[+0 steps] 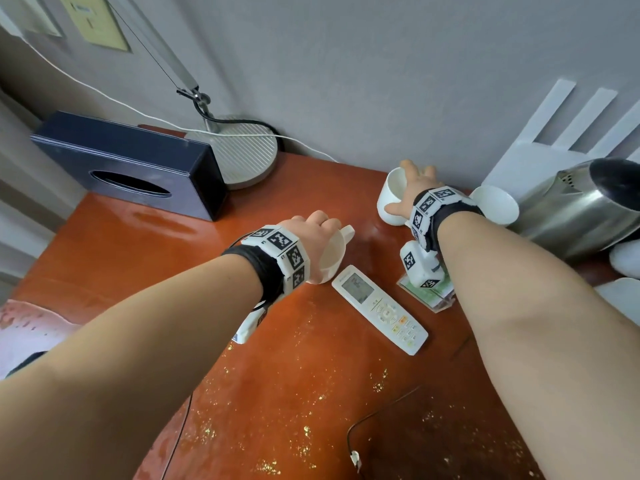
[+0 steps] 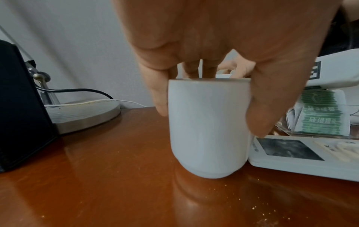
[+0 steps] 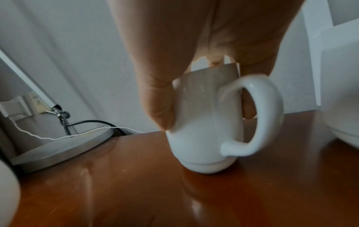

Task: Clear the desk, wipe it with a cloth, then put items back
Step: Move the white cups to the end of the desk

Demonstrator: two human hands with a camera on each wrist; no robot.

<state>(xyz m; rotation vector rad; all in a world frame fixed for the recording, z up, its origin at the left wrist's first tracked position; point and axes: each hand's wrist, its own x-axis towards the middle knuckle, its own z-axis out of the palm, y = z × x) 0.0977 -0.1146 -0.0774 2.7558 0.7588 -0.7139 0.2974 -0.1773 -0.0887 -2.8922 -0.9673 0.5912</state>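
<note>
Two hands, two white mugs, on the glossy red-brown wooden counter (image 1: 145,271)

Left hand (image 1: 317,233) grips a white ceramic mug (image 2: 208,127) from above, beside the white remote control (image 1: 379,308); right hand (image 1: 414,188) clasps a second white handled mug (image 3: 205,122) near the wall; both mug bases on the counter.

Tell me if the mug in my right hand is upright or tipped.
Tipped. The mug leans with only one edge of its base on the desk, held from above by the right hand.

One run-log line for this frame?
left hand: grips mug on desk | right hand: grips second mug by wall | remote: on desk
</note>
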